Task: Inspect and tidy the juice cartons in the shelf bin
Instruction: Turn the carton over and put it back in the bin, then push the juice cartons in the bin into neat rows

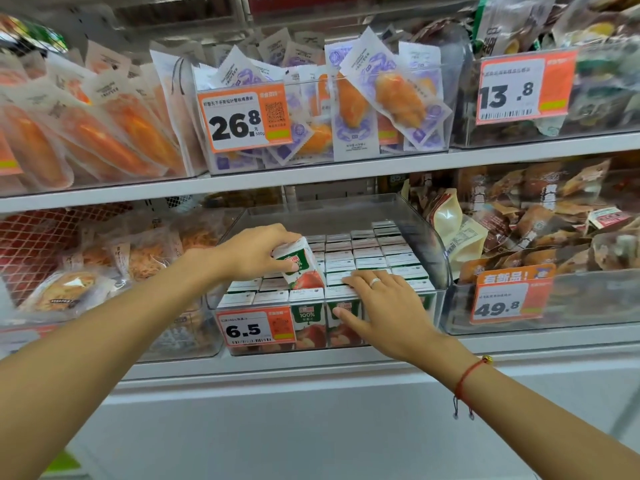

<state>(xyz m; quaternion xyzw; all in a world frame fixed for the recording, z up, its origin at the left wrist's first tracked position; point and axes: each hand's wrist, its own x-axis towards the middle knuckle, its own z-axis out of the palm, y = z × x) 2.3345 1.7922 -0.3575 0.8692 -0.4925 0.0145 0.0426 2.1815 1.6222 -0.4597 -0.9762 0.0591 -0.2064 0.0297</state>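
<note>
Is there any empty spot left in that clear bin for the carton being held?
Bare room lies at the back of the clear bin, behind the last row of juice cartons. The front and middle are packed tight, where the left hand holds the tilted carton.

Retail shelving seen from the aisle. Two white metal shelves: the upper shelf [311, 169] and the lower shelf [519, 341]. On the upper one, clear bins hold orange-filled packets [104, 133] at left and purple-and-white pouches [381, 98] at centre, with price tags 26.8 [244, 119] and 13.8 [521, 90]. Below, brown snack packs [554, 220] at right behind a 49.8 tag [507, 297], and red mesh netting [31, 244] at far left. Lighting is bright and even.
</note>
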